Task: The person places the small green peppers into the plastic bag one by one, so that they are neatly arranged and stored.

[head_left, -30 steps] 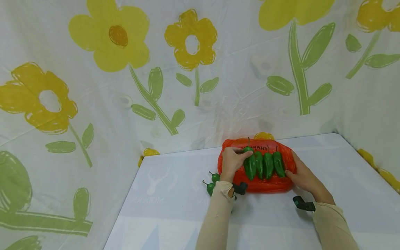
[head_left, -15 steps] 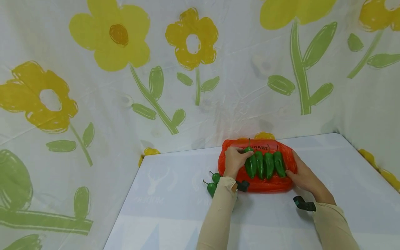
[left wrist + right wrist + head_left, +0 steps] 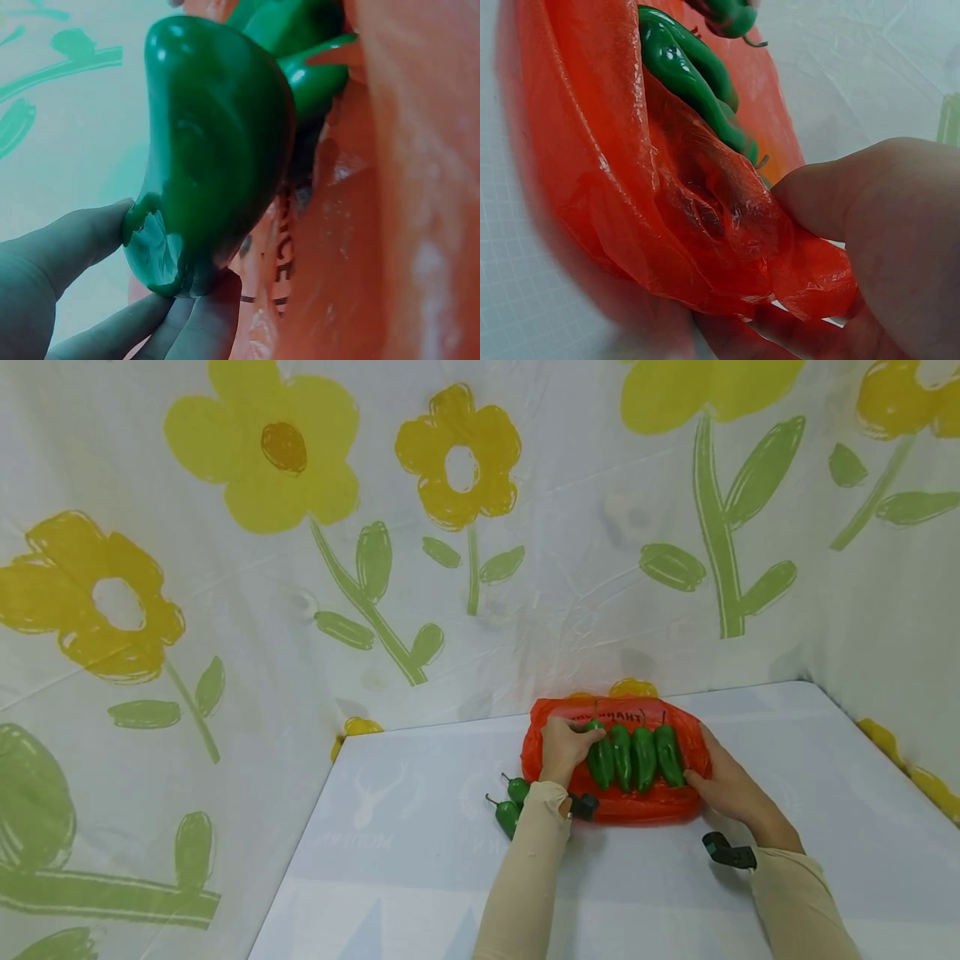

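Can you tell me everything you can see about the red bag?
The red bag is thin, shiny and wrinkly, like plastic you can partly see through, with dark letters printed on it. It lies open near the back of the white table. Four green peppers make a row at its opening, and the left hand holds the leftmost. The right hand pinches the bag's right side between thumb and fingers.

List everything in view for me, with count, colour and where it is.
Table: 1, white, foreground
Flowered sheeting: count unclear, white, yellow and green, behind table
Bag: 1, red, on table
Row peppers: 4, green, at bag
Loose peppers: at least 2, green, left of bag
Wrist cameras: 2, black, beside sleeves
Sleeves: 2, beige, over table
Left hand: 1, bare, pinching leftmost row pepper
Right hand: 1, bare, gripping bag's right edge
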### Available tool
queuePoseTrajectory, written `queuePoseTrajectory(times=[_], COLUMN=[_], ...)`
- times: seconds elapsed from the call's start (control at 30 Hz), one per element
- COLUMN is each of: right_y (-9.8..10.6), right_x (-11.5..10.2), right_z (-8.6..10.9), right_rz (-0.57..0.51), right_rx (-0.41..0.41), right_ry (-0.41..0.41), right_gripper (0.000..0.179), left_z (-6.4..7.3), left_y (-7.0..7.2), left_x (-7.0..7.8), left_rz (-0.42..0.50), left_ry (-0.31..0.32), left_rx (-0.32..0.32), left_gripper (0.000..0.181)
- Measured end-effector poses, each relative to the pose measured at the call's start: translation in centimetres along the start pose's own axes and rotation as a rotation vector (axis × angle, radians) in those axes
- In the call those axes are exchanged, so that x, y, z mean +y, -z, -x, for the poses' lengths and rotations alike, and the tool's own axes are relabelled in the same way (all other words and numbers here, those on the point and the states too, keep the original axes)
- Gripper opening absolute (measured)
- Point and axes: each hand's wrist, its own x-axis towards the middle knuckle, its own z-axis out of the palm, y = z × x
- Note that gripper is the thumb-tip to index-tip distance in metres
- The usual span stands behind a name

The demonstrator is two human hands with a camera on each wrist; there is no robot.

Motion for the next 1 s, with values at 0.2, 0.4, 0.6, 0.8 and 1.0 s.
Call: queuePoseTrajectory(times=[0.2, 0.4, 0.6, 0.8, 1.0], right_y=[0.0, 0.2, 0.2, 0.1, -0.1], right_x=[-0.1, -0.1, -0.1, -0.1, 0.1], right_z=[-0.2, -0.4, -0.4, -0.2, -0.2], right_rz=[-0.006, 0.0, -0.011, -0.011, -0.016], right_rx=[-0.006, 0.002, -0.003, -0.004, 0.004], right_ry=[0.003, 0.01, -0.003, -0.013, 0.005], right_gripper=[0.095, 0.096, 0.096, 0.096, 0.096], left_z=[-0.4, -0.9, -1.1, -1.1, -1.0], left_y=[-0.3, -0.8, -1.2, -1.4, -1.6], left_x=[-0.5, -0.7, -1.1, -1.3, -1.4], left_rz=[-0.009, 0.033, 0.042, 0.031, 0.062], left_ry=[0.019, 0.003, 0.02, 0.036, 0.016], left_rx=[0.006, 0.006, -0.005, -0.01, -0.005], left_gripper=[0.028, 0.041, 0.044, 0.036, 0.025])
